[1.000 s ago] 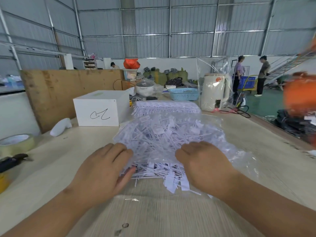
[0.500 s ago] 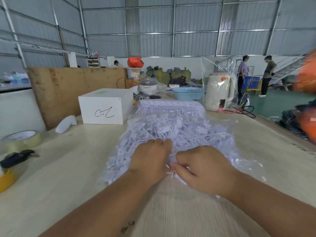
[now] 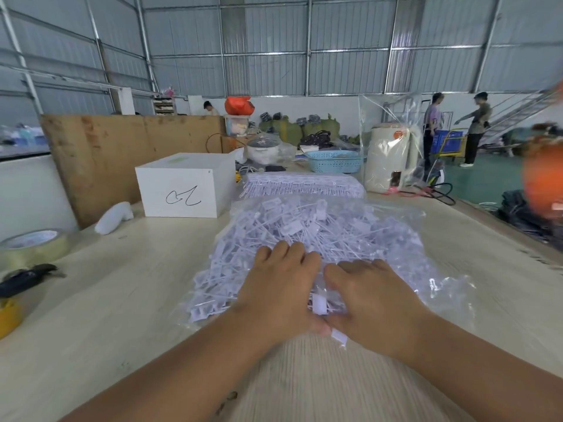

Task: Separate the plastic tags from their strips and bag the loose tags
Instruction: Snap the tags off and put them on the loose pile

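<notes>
A clear plastic bag [image 3: 405, 239] stuffed with loose white plastic tags [image 3: 304, 226] lies on the pale wooden table [image 3: 122, 300] in front of me. My left hand [image 3: 280, 287] lies on the bag's near end, fingers stretched forward over the tags. Beside it, almost touching, my right hand [image 3: 371, 300] presses down on the same end. One loose tag [image 3: 320, 303] shows in the gap between the hands and another [image 3: 338, 337] pokes out by the thumbs. A flat stack of uncut tag strips [image 3: 304, 185] sits just behind the bag.
A white box [image 3: 182, 184] stands at the back left before a wooden board [image 3: 122, 153]. A tape roll [image 3: 30, 245], a black tool [image 3: 27, 278] and a yellow object [image 3: 9, 318] lie at the left edge. A blue basket [image 3: 333, 161] and a wrapped cream appliance [image 3: 390, 159] stand behind.
My hands came together from either side of the bag's mouth, pinched at the loose tags there, and now lie flatter on the bag's near end. The tags that stuck out are mostly inside.
</notes>
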Tool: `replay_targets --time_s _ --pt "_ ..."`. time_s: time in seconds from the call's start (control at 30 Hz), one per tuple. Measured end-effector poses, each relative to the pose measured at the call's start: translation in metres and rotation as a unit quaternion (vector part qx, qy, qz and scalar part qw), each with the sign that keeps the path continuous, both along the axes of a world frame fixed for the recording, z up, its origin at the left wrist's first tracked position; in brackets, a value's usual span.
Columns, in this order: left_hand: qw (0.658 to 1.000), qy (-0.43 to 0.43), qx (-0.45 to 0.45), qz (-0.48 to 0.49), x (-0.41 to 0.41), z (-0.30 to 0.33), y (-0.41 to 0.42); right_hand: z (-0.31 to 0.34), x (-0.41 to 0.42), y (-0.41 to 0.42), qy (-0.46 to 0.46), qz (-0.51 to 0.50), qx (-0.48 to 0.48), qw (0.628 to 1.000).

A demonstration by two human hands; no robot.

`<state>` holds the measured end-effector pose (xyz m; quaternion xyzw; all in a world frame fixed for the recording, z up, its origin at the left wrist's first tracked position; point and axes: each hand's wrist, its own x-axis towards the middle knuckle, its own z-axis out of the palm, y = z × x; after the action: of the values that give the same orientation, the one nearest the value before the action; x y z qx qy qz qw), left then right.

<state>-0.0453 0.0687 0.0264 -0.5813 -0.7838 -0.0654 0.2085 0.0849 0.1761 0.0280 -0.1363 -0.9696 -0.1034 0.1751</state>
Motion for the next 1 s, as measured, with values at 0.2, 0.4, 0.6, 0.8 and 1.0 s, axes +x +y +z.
replay_targets --time_s 0.2,0.4,0.6,0.8,1.0 --pt "0.999 0.046 0.021 0.015 -0.003 0.006 0.017 0.003 -0.001 0.002 0.011 0.018 0.088 0.996" --pt "0.999 -0.015 0.009 -0.035 -0.001 0.007 0.017 0.016 0.006 0.007 -0.019 -0.031 0.043 0.998" --pt "0.995 -0.045 -0.083 -0.033 0.004 0.015 0.002 0.011 0.006 0.003 -0.047 -0.051 0.009 0.998" --pt "0.998 0.055 -0.024 0.011 0.017 0.006 0.000 0.004 0.002 0.004 -0.059 -0.074 0.076 0.993" --pt "0.944 0.106 0.205 -0.235 0.043 -0.007 -0.018 0.007 0.011 0.007 0.057 0.028 0.074 0.995"
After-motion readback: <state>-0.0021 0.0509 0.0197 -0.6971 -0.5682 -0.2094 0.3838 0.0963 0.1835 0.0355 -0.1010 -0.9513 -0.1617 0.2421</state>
